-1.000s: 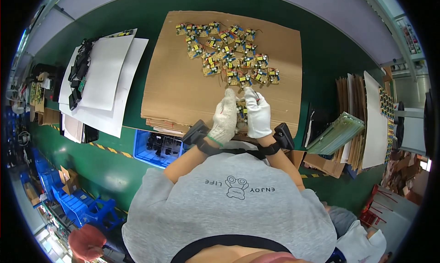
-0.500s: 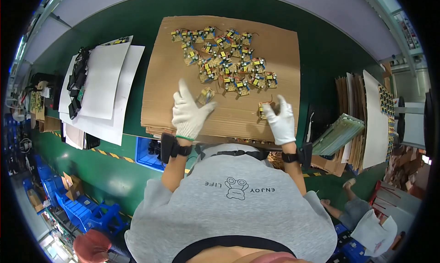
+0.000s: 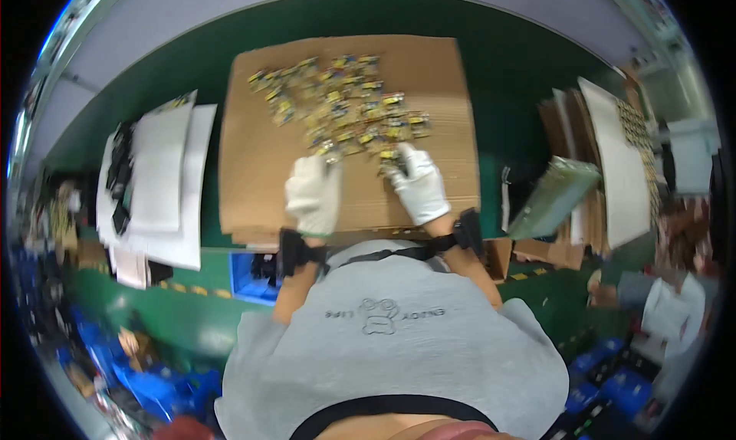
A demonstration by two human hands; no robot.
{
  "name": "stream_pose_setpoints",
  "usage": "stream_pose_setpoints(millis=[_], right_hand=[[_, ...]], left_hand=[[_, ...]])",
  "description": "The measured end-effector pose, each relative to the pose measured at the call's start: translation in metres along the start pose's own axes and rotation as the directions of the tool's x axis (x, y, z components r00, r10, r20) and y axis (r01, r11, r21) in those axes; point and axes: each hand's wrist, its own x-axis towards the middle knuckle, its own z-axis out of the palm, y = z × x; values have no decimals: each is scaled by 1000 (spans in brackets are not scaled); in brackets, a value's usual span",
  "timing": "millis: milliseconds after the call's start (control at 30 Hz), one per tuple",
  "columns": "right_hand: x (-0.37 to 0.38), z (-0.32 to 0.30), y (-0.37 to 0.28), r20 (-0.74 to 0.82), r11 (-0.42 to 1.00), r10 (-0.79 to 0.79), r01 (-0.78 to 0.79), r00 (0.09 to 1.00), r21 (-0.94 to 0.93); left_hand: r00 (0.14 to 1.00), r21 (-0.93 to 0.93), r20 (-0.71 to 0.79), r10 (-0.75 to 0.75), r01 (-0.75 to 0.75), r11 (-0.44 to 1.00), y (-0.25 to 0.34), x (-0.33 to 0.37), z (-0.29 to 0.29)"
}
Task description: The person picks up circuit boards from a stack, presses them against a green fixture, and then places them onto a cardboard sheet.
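My left hand, in a white knit glove, has its fingers folded at the near left edge of a group of circuit boards. A small circuit board shows at its fingertips, blurred by motion. Also gloved in white, my right hand pinches another circuit board between thumb and fingers, just at the near side of the group. Several more circuit boards with yellow and blue parts lie close together on a brown cardboard sheet.
White sheets with black devices lie to the left. At the right stand upright cardboard sheets and a greenish wrapped stack. A blue bin sits below the table's near edge. Another person is at the far right.
My right hand has moved left and away from me with its board, up to the group. The left hand's spread fingers have closed in on the board beside it. The whole view has swung.
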Motion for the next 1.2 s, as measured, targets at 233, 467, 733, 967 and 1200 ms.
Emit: stream_pose_setpoints(millis=[233,467,733,967,1200], right_hand=[[-37,-36,23,-145,986,157,-148,977,72],[-43,-185,73,-647,924,49,-281,761,-261],[-22,-346,179,-755,562,154,-685,637,-463],[68,-434,352,-661,533,476,-788,580,-307],[111,-449,398,-574,303,571,-800,587,-517]], left_hand=[[973,-125,-91,-210,198,972,-18,-22,-9],[989,-247,-146,-32,-5,969,22,-38,14],[996,-464,65,54,-18,886,110,-30,32],[959,-473,254,124,11,881,156,-28,70],[971,-238,72,227,-204,950,152,-39,81]])
